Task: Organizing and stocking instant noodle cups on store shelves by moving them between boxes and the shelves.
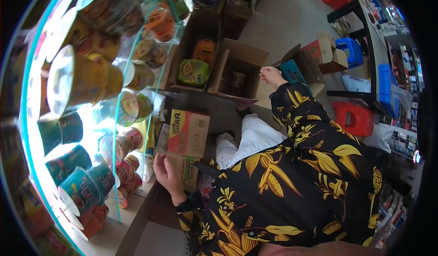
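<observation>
Most of the left side is taken up by a glass-fronted shelf unit point(119, 119), lit from within, where cup noodle tubs point(82, 187) in yellow, teal and red are stacked in rows on their sides. Beside it, the lower middle is filled by the person's black shirt with yellow leaves point(292, 183) and white trousers point(248, 139).

Several open cardboard boxes are seen on the floor beyond. An open brown box point(237, 71) is set in the middle, its flaps raised, with dark packets faintly visible inside. The right hand point(272, 77) is stretched out to this box and is laid on its right flap edge, fingers loosely curled over the cardboard; whether the flap is actually pinched cannot be told. To the left of it, another open box point(194, 51) is seen with a green bowl pack and an orange pack inside.

Nearer, a small closed carton point(188, 133) with orange and yellow print is stood against the shelf base. Just below it a flatter brown carton point(185, 169) is touched by the left hand point(166, 174), which is held half open with the thumb pressed on the carton's left edge.

At the far right, a red plastic stool point(353, 118) and a blue stool point(352, 51) are placed well apart on the floor.
</observation>
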`<state>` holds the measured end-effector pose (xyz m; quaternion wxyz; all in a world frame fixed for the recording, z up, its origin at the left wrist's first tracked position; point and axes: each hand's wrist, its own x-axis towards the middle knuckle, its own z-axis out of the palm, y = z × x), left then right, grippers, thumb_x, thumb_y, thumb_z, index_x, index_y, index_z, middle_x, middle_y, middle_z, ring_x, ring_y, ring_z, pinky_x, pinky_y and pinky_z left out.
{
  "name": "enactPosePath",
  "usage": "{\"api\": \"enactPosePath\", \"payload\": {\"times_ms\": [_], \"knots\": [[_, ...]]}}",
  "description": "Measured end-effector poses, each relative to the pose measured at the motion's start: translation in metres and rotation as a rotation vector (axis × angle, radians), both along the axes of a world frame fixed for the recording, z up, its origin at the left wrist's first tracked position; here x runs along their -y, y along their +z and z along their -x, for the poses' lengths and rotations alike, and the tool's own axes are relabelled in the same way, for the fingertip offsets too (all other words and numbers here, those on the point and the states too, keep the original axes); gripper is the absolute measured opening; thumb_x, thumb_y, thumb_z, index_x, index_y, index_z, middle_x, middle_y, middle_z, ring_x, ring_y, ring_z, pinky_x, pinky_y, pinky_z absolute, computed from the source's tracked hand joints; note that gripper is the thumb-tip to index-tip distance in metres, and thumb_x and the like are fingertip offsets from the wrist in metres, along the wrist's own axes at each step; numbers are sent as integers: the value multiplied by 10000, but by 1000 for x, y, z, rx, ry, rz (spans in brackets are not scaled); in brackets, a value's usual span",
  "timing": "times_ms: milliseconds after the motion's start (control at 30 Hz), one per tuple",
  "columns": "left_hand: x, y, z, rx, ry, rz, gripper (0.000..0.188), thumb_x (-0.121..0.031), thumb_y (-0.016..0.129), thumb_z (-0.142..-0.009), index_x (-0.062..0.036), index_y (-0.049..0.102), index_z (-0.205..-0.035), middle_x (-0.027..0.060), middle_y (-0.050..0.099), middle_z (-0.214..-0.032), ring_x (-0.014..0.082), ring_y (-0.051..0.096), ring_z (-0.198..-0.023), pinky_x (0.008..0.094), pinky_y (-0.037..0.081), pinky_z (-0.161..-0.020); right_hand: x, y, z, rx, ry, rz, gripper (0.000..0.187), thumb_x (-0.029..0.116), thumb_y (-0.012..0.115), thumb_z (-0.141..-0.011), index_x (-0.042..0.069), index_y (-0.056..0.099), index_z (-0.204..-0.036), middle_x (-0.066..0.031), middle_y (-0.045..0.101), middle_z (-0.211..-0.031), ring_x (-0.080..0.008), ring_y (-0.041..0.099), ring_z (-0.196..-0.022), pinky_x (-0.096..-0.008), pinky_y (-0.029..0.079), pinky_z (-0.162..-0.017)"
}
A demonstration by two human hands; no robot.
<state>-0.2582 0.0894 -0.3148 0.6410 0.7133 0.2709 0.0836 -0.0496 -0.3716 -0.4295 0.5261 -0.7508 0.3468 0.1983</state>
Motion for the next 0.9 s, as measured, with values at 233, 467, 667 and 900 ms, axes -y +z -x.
{"api": "enactPosePath", "payload": {"times_ms": [233,467,667,900], "knots": [[28,-41,-50,-148,-379,251,310,-60,524,-903,42,464,-1190,76,585,-1016,129,557,-928,249,441,-833,-11,33,27,-116,127,-82,328,282,572,-854,63,568,-1097,-20,599,-885,-115,586,-764,-246,477,-656],[73,-65,-99,-258,-744,235,366,-99,590,-868,-5,489,-1206,85,595,-1021,141,576,-928,253,458,-815,89,15,84,-26,-359,33,348,305,559,-868,80,549,-1133,-24,596,-941,-102,562,-789,-248,465,-688],[79,-87,-113,-336,-949,176,370,-120,594,-869,1,487,-1201,88,599,-1007,139,581,-911,256,468,-798,127,29,168,-159,-557,124,365,312,572,-865,97,524,-1155,-32,600,-985,-109,579,-824,-261,486,-729],[123,-93,-125,-303,-1057,211,368,-115,598,-860,15,489,-1187,93,600,-987,134,578,-885,254,472,-774,116,44,193,-253,-581,100,347,314,569,-870,94,539,-1137,-12,593,-945,-91,574,-812,-239,485,-706]]}}
